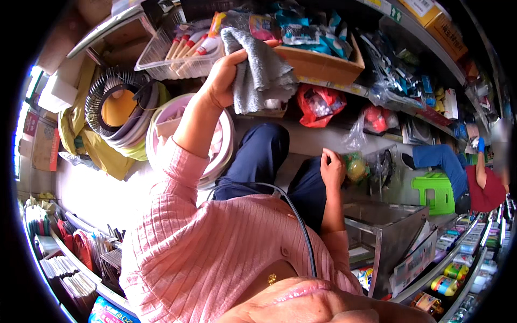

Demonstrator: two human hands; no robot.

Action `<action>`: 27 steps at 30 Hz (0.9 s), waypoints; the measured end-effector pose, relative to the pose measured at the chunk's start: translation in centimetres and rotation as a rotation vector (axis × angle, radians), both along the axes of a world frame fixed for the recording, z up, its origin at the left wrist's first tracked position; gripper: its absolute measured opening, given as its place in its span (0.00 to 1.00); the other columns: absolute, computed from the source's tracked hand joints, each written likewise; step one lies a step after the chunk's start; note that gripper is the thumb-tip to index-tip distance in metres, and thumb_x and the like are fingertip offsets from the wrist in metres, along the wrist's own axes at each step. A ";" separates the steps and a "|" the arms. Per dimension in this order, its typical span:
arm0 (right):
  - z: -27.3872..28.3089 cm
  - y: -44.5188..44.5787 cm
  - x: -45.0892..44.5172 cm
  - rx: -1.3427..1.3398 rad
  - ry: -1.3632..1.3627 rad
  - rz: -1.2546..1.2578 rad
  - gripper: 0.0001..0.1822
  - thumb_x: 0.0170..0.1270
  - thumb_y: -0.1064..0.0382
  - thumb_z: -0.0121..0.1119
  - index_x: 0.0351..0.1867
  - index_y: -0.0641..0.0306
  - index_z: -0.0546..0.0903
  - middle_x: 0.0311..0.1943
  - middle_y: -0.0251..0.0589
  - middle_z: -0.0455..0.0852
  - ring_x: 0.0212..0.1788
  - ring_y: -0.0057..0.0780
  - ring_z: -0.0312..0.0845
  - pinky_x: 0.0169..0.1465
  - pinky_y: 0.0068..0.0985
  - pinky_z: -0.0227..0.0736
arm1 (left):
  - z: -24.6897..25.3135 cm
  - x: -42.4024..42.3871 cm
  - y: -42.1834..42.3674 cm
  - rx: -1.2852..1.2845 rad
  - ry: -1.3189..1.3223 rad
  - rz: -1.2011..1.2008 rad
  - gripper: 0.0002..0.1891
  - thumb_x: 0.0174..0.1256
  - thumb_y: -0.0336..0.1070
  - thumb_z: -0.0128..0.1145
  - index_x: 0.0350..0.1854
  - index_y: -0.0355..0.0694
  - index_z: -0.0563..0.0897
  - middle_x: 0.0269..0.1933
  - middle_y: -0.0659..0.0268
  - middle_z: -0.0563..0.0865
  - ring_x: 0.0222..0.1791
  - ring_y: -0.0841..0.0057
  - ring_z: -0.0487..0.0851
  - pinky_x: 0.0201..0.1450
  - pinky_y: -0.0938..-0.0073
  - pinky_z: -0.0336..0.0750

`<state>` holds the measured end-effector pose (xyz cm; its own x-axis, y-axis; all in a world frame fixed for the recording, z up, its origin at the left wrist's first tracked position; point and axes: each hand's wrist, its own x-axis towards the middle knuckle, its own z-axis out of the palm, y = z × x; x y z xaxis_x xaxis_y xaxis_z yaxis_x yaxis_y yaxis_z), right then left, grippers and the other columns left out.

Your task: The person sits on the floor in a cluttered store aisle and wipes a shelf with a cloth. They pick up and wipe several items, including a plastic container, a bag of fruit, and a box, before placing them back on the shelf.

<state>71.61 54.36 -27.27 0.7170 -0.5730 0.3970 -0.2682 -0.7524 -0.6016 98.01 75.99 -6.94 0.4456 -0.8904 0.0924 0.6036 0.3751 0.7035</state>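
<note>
My left hand (226, 76) is raised before the shelf and grips a grey cloth (260, 76), which hangs down from the fingers. Behind the cloth stands a clear plastic bin (173, 68) with several wooden-handled brushes (190, 46). To its right, a cardboard box (323, 60) holds teal and dark plastic packets (303, 34). Over my right knee is my right hand (333, 168), its fingers curled in and nothing visible in them. Under my left forearm sits a round pink-and-white tub (222, 161) with things inside.
A red plastic bag (321, 105) hangs below the shelf edge. Stacked basins (121, 121) stand at left. To my right are a metal-framed case (379, 230) and a green plastic stool (434, 194). A person in a red top (484, 187) sits farther right, wearing a blue glove.
</note>
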 end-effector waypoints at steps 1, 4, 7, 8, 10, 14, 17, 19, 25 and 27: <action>0.2 0.2 0.2 0.189 -0.069 -0.002 0.10 0.59 0.65 0.62 0.43 0.61 0.82 0.38 0.44 0.85 0.44 0.36 0.81 0.49 0.30 0.73 | -0.7 -0.5 -0.7 -0.012 0.047 -0.026 0.25 0.72 0.40 0.37 0.70 0.38 0.60 0.61 0.52 0.75 0.57 0.59 0.78 0.60 0.59 0.74; 3.9 2.6 2.2 0.587 -0.405 0.106 0.24 0.58 0.64 0.66 0.56 0.63 0.77 0.52 0.48 0.79 0.54 0.36 0.76 0.56 0.31 0.70 | -3.1 -1.9 -2.7 0.043 0.072 -0.087 0.25 0.73 0.40 0.36 0.69 0.37 0.62 0.63 0.53 0.73 0.59 0.59 0.76 0.62 0.57 0.71; 11.4 5.5 4.3 0.205 -0.572 0.255 0.30 0.52 0.63 0.70 0.58 0.62 0.74 0.61 0.47 0.70 0.61 0.43 0.67 0.61 0.35 0.65 | -6.1 -3.8 -4.9 0.032 0.206 -0.176 0.26 0.73 0.43 0.36 0.70 0.36 0.60 0.63 0.54 0.74 0.62 0.58 0.74 0.65 0.55 0.68; 13.7 5.7 4.7 -0.034 -0.546 0.290 0.31 0.49 0.63 0.72 0.57 0.60 0.75 0.62 0.45 0.69 0.63 0.43 0.65 0.63 0.36 0.63 | -6.9 -4.3 -5.1 0.114 0.243 -0.210 0.27 0.73 0.44 0.36 0.70 0.37 0.60 0.64 0.54 0.73 0.62 0.60 0.74 0.64 0.54 0.68; 14.9 4.8 5.1 -0.316 -0.264 0.342 0.28 0.44 0.65 0.71 0.52 0.60 0.79 0.59 0.45 0.74 0.62 0.47 0.64 0.65 0.39 0.59 | -8.9 -5.2 -5.8 0.186 0.354 -0.184 0.26 0.73 0.44 0.37 0.69 0.37 0.62 0.63 0.55 0.75 0.59 0.61 0.77 0.63 0.55 0.70; 11.9 2.4 5.7 0.348 -0.469 0.327 0.10 0.57 0.64 0.66 0.39 0.64 0.84 0.37 0.36 0.84 0.40 0.24 0.78 0.46 0.23 0.72 | -9.7 -5.3 -5.8 0.029 0.505 -0.403 0.22 0.72 0.45 0.44 0.59 0.34 0.73 0.53 0.55 0.82 0.51 0.64 0.83 0.58 0.60 0.75; 10.7 1.0 4.6 1.029 -0.528 0.245 0.07 0.65 0.61 0.61 0.37 0.63 0.84 0.34 0.27 0.83 0.37 0.16 0.75 0.41 0.16 0.68 | -8.3 -6.9 -5.5 0.221 0.486 -0.307 0.21 0.70 0.45 0.49 0.58 0.35 0.75 0.52 0.55 0.83 0.49 0.64 0.83 0.56 0.59 0.76; 10.4 1.1 4.8 1.272 -0.659 0.251 0.09 0.66 0.61 0.59 0.40 0.64 0.83 0.38 0.32 0.84 0.42 0.19 0.77 0.48 0.20 0.70 | -9.4 -6.9 -5.7 0.198 0.491 -0.350 0.22 0.69 0.46 0.50 0.58 0.35 0.75 0.53 0.55 0.83 0.51 0.63 0.83 0.57 0.58 0.75; 9.8 0.8 4.4 1.476 -0.695 0.214 0.11 0.67 0.61 0.58 0.44 0.66 0.82 0.43 0.37 0.84 0.46 0.25 0.78 0.52 0.24 0.71 | -10.8 -7.1 -6.1 0.190 0.474 -0.275 0.23 0.67 0.49 0.52 0.56 0.37 0.75 0.53 0.56 0.82 0.52 0.61 0.82 0.57 0.55 0.74; 9.4 0.5 4.2 1.484 -0.696 0.210 0.12 0.67 0.61 0.58 0.46 0.66 0.81 0.44 0.37 0.84 0.47 0.25 0.78 0.53 0.25 0.70 | -11.6 -6.9 -6.2 0.197 0.459 -0.270 0.23 0.67 0.49 0.52 0.55 0.37 0.76 0.53 0.56 0.82 0.52 0.61 0.81 0.57 0.55 0.74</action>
